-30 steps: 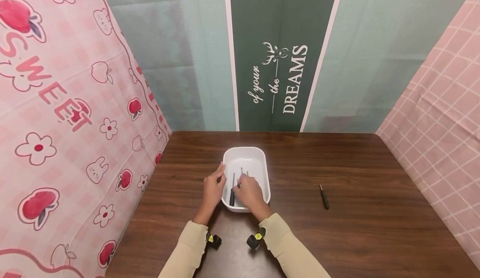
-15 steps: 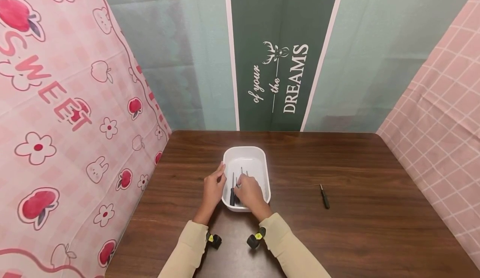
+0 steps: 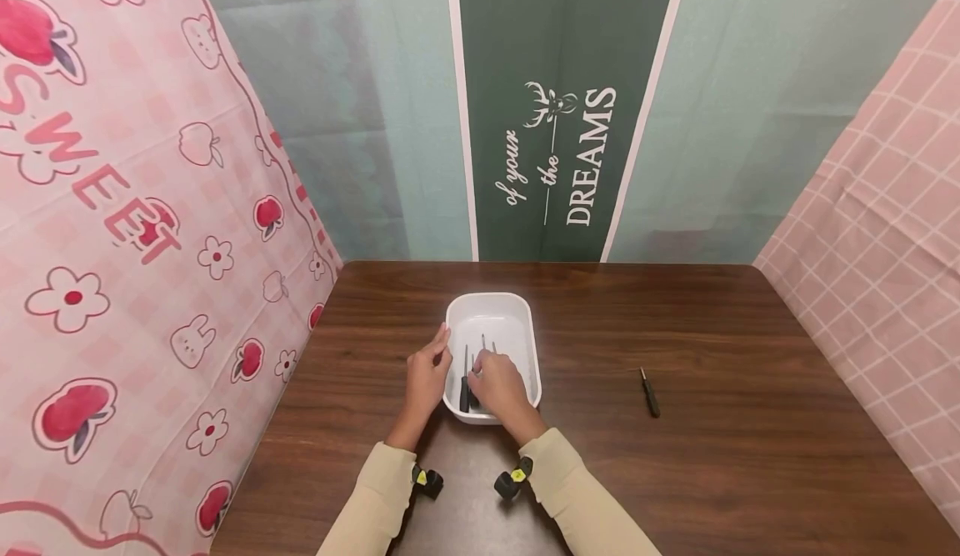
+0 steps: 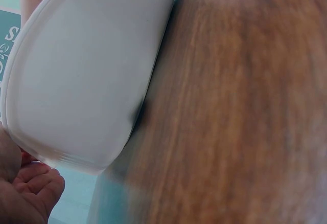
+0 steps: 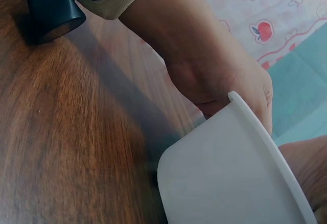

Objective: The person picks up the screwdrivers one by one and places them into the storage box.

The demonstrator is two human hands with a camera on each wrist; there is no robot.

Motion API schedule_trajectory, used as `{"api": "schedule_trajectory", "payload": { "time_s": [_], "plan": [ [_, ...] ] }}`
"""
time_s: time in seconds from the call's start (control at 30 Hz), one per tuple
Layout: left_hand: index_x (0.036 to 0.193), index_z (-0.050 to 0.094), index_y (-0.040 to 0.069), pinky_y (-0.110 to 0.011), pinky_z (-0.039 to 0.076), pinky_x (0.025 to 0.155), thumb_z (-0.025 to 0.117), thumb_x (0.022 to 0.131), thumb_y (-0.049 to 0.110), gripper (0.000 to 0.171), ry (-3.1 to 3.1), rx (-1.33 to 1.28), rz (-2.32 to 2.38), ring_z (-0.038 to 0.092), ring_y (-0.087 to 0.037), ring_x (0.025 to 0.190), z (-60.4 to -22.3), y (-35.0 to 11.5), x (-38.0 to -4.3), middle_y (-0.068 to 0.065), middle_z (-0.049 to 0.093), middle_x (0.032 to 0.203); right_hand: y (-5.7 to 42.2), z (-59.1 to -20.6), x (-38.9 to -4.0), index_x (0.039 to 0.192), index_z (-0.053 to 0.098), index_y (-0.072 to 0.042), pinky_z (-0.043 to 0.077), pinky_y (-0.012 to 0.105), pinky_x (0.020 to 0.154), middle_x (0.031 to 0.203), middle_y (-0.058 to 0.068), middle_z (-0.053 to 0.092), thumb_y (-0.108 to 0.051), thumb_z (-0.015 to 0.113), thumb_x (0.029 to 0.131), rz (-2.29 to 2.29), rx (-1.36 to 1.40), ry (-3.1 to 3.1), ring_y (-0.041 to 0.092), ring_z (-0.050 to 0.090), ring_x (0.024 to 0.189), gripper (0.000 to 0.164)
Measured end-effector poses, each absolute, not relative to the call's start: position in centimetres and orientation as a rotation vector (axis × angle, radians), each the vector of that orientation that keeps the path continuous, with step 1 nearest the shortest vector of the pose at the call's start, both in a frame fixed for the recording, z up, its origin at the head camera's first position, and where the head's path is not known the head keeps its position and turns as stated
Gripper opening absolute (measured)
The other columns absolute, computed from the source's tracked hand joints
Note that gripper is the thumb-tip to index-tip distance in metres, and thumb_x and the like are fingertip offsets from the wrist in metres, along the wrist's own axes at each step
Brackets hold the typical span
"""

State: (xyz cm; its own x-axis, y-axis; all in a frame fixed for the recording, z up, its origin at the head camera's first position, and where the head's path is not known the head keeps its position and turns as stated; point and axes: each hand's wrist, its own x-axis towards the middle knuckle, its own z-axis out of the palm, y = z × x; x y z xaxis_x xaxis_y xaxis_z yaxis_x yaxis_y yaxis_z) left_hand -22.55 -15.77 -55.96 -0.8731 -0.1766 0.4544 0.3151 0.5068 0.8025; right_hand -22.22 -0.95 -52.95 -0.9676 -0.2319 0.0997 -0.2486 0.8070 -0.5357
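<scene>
A white rectangular tray (image 3: 491, 306) stands on the table. My left hand (image 3: 428, 373) grips its left rim; in the left wrist view, this hand's fingers (image 4: 43, 183) curl by the rim's corner. Reaching down into the tray, my right hand (image 3: 498, 383) has curled fingers and pinches a slim screwdriver, mostly hidden under it. Beside those fingertips lies a black-handled screwdriver (image 3: 464, 393) along the tray's left side, with another dark handle close to it. Thin metal shafts (image 3: 483, 342) poke out beyond the knuckles. The tray's near wall (image 5: 214, 183) blocks the right wrist view of its contents.
A small dark-handled screwdriver (image 3: 649, 393) lies alone on the brown wooden table (image 3: 720, 456), right of the tray. Printed cloths hang behind the table and on both sides. A black camera mount (image 3: 510, 481) sits at the right wrist, another (image 3: 429, 481) at the left.
A second dark handle and its shaft now show beside the leftmost screwdriver, by my right fingertips. Both hands have stayed nearly in place; the tray has not moved.
</scene>
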Motion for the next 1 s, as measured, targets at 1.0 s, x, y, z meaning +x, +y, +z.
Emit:
{"api": "schedule_trajectory", "payload": {
  "time_s": [1.0],
  "plan": [
    [0.125, 0.067, -0.005, -0.047, 0.049, 0.103, 0.062, 0.093, -0.004, 0.032, -2.280, -0.116, -1.314, 0.059, -0.030, 0.124, -55.70, -15.68, -22.62, -0.014, 0.063, 0.132, -0.92, -52.95, -21.75, 0.075, 0.063, -0.013, 0.048, 0.032, 0.052, 0.063, 0.000, 0.063, -0.015, 0.072, 0.088, 0.751, 0.570, -2.709, 0.016, 0.055, 0.055, 0.017]
  ]
}}
